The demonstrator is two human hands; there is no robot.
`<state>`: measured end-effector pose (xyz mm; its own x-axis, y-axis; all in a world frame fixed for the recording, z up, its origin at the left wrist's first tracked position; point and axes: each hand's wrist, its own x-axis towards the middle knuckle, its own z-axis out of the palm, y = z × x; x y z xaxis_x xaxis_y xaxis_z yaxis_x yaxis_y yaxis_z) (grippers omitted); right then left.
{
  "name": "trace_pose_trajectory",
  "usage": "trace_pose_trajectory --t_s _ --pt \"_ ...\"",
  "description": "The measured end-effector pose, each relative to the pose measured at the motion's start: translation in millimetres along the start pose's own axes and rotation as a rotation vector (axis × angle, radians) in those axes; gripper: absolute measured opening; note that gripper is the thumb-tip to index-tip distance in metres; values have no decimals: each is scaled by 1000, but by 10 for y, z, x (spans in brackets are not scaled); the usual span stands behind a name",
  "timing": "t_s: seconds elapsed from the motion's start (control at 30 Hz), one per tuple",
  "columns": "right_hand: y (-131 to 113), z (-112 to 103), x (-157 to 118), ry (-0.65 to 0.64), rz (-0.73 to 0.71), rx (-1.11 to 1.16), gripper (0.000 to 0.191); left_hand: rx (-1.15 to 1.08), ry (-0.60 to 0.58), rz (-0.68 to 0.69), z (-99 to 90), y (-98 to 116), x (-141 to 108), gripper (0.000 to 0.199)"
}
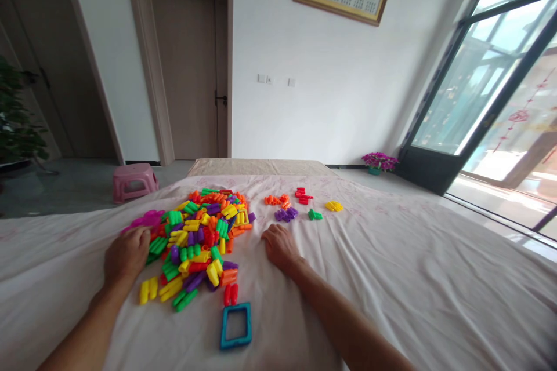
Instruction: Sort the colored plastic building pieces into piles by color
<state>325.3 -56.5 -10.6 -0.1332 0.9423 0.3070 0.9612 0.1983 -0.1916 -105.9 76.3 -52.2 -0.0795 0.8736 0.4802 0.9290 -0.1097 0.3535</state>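
A heap of plastic building pieces (198,237) in yellow, green, purple, orange and red lies on the pale cloth. My left hand (127,252) rests at the heap's left edge with curled fingers, close to green pieces and a magenta piece (150,219); what is under its fingers is hidden. To the right of the heap, my right hand (281,246) lies on the cloth, fingers curled in, no piece showing in it. Just beyond it are small groups of purple pieces (286,215), orange pieces (277,200), red pieces (303,196), green pieces (315,215) and yellow pieces (334,206).
A blue square frame (224,330) lies near the front of the cloth (391,278). Past the cloth stand a pink stool (136,181) on the left and a pot of magenta flowers (379,161) by the glass door on the right.
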Motion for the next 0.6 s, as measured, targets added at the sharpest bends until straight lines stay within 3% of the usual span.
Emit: trace_pose_trajectory --t_s 0.2,0.6 --pt "-10 2 -22 24 25 -18 28 -52 15 -185 -180 96 -86 56" --pt "12 24 -20 50 47 -22 25 81 -59 -274 -314 169 -446 74"
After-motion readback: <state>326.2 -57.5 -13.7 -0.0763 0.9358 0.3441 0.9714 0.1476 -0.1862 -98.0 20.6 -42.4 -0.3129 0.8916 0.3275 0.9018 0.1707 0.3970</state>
